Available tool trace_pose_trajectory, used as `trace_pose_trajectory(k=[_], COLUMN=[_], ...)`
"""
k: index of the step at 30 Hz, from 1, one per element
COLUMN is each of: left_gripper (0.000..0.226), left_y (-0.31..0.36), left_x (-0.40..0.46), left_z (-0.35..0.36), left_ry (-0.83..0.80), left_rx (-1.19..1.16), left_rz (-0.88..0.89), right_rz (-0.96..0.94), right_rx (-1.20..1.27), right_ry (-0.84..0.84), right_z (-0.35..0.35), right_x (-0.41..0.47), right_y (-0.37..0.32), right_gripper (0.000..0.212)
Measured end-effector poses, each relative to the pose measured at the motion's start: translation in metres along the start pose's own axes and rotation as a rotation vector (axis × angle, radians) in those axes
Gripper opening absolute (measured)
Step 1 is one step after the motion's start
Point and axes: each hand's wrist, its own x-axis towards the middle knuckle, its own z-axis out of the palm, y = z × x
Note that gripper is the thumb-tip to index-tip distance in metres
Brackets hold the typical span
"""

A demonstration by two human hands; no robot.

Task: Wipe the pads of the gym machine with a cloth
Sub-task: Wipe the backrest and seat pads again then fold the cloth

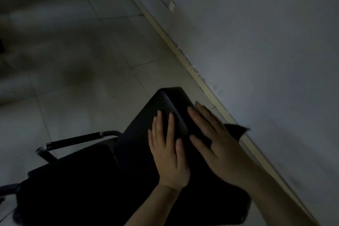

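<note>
Risk: cloth slip on the back pad

Your back pad (146,121) stands upright by the wall; left hand (168,150) braces it flat, released. Right hand (214,134) presses the dark cloth (236,130) with straight fingers (ungripped), so the cloth may drop.

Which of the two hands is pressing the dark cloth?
The right hand: the dark cloth pokes out beneath it. The left hand lies flat on the black pad, no cloth.

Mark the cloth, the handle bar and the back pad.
cloth (236,130): head view, on the dark corner sticking out past the right hand.
handle bar (77,140): head view, on its black grip.
back pad (145,115): head view, on its upper face.
</note>
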Motion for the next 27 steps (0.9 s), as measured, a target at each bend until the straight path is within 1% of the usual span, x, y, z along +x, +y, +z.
trace_pose_trajectory(k=[4, 6, 7, 10, 11, 13, 16, 17, 18, 19, 21, 22, 23, 24, 25, 27], left_gripper=[0.048, 0.048, 0.049, 0.049, 0.049, 0.049, 0.053, 0.054, 0.054, 0.052, 0.050, 0.052, 0.057, 0.065, 0.073, 0.097], left_y=[-0.002, -0.003, -0.003, -0.001, -0.001, -0.004, -0.022, -0.031, -0.041, -0.054, -0.095, -0.118, -0.143, -0.169, -0.194, -0.239], left_x=[-0.001, 0.000, 0.000, 0.000, 0.000, 0.001, 0.002, 0.005, 0.007, 0.007, 0.005, 0.003, -0.002, -0.010, -0.019, -0.049], left_z=[0.000, 0.000, -0.001, -0.003, -0.003, -0.008, -0.027, -0.035, -0.044, -0.054, -0.075, -0.085, -0.095, -0.107, -0.119, -0.143], left_ry=[0.007, 0.003, -0.006, -0.036, -0.050, -0.083, -0.149, -0.135, -0.103, -0.051, 0.043, 0.064, 0.047, -0.009, -0.099, -0.333], left_rx=[0.001, 0.015, 0.015, 0.004, 0.002, 0.002, 0.008, 0.000, -0.006, 0.000, 0.040, 0.121, 0.250, 0.400, 0.545, 0.773], left_rz=[0.003, -0.007, -0.010, -0.013, -0.011, 0.002, 0.064, 0.035, -0.049, -0.177, -0.419, -0.489, -0.526, -0.566, -0.630, -0.761], right_rz=[0.031, 0.043, 0.060, 0.163, 0.178, 0.195, 0.223, 0.231, 0.236, 0.251, 0.366, 0.407, 0.420, 0.421, 0.424, 0.433], right_rx=[0.084, 0.047, 0.014, -0.170, -0.243, -0.388, -0.615, -0.666, -0.697, -0.689, -0.681, -0.714, -0.772, -0.839, -0.902, -0.963], right_ry=[-0.009, -0.075, -0.134, -0.382, -0.429, -0.445, -0.361, -0.360, -0.384, -0.420, -0.438, -0.441, -0.456, -0.499, -0.550, -0.600], right_z=[-0.006, -0.010, -0.011, -0.011, -0.011, -0.015, -0.024, -0.024, -0.020, -0.013, 0.014, 0.030, 0.046, 0.065, 0.084, 0.125], right_x=[0.082, 0.121, 0.139, 0.176, 0.180, 0.172, 0.149, 0.146, 0.148, 0.152, 0.172, 0.182, 0.188, 0.194, 0.199, 0.204], right_y=[-0.012, -0.023, -0.028, -0.051, -0.055, -0.064, -0.080, -0.085, -0.091, -0.097, -0.100, -0.100, -0.096, -0.092, -0.091, -0.088], right_gripper=[0.059, 0.053, 0.049, 0.043, 0.044, 0.050, 0.054, 0.053, 0.050, 0.047, 0.047, 0.045, 0.042, 0.038, 0.035, 0.018])
